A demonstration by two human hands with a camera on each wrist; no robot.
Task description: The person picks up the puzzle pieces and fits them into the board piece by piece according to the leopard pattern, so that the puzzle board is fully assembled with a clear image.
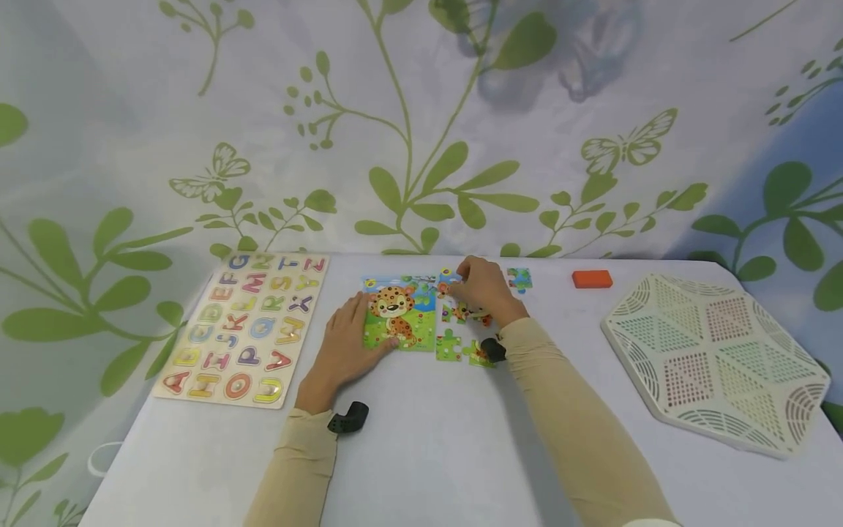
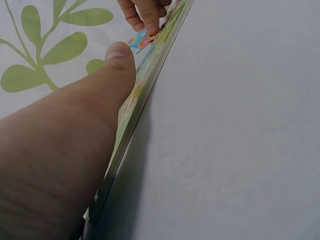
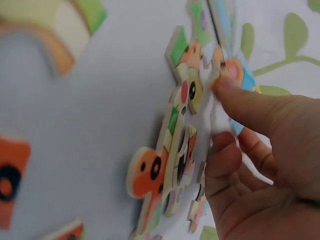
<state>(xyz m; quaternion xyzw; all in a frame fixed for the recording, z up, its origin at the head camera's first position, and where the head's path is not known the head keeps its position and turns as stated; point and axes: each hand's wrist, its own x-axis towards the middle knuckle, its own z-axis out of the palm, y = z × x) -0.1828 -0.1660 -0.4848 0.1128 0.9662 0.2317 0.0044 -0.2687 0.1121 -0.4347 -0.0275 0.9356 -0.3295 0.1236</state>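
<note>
Left hand [image 1: 345,338] rests against the left side of the leopard puzzle board [image 1: 398,313], fingers fairly straight, thumb at its lower edge; grip loose. Right hand [image 1: 486,287] pinches a blue-and-orange puzzle piece [image 1: 446,275] narrowly, thumb against fingers, just beside the board's upper right corner. Loose pieces [image 1: 449,348] lie right of the board. Letter board [image 1: 244,329] far left; orange block [image 1: 592,279] and hexagonal lattice panel [image 1: 718,359] to the right.

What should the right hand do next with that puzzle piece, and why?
Maybe the right hand should lay the puzzle piece flat as the top-left corner. It's held at a tilt, and its blue colour and yellow mark look like the top-left corner of the leopard picture.
</note>
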